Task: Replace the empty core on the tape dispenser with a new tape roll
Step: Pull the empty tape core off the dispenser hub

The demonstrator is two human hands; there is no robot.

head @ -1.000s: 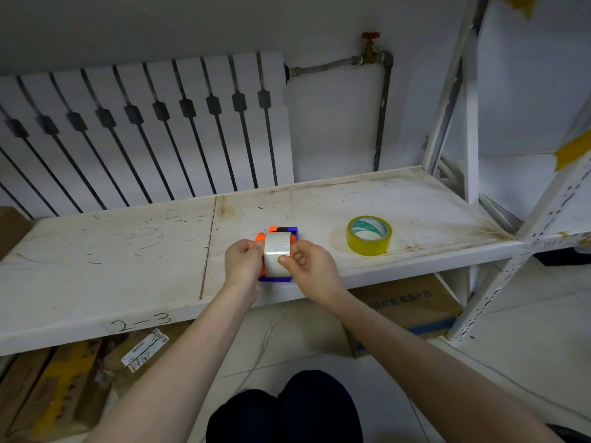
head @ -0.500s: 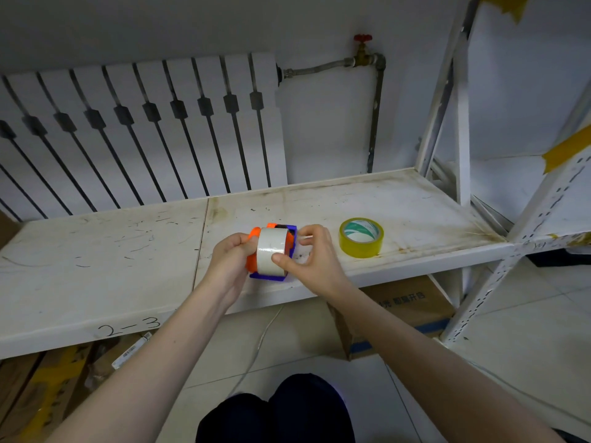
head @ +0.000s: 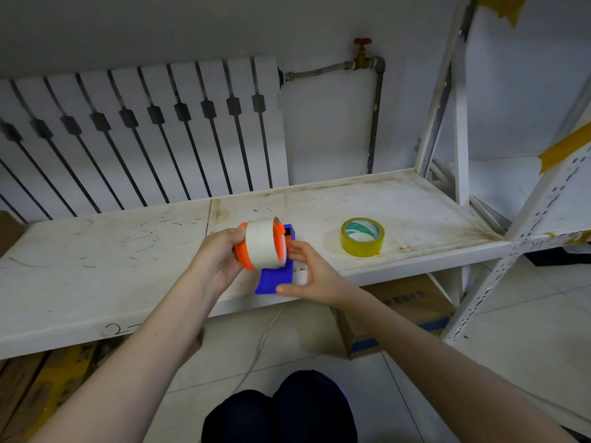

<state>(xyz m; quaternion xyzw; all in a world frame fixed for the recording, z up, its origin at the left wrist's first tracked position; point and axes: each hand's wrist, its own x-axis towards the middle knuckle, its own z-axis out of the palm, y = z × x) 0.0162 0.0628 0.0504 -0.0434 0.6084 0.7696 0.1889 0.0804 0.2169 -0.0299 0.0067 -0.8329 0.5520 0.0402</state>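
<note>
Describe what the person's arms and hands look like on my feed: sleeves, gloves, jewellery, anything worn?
Both arms are bare from the bottom edge of the view up to the wrists: no sleeves show. The left hand and right hand wear no gloves, and no rings, watch, bands or markings are visible on either. No cables or straps run along the forearms. The only clothing in view is dark fabric over the knees.

A storeroom: white metal shelving (head: 96, 282) labelled by hand, cardboard boxes (head: 406, 302) beneath, a radiator (head: 144, 132) behind.
</note>
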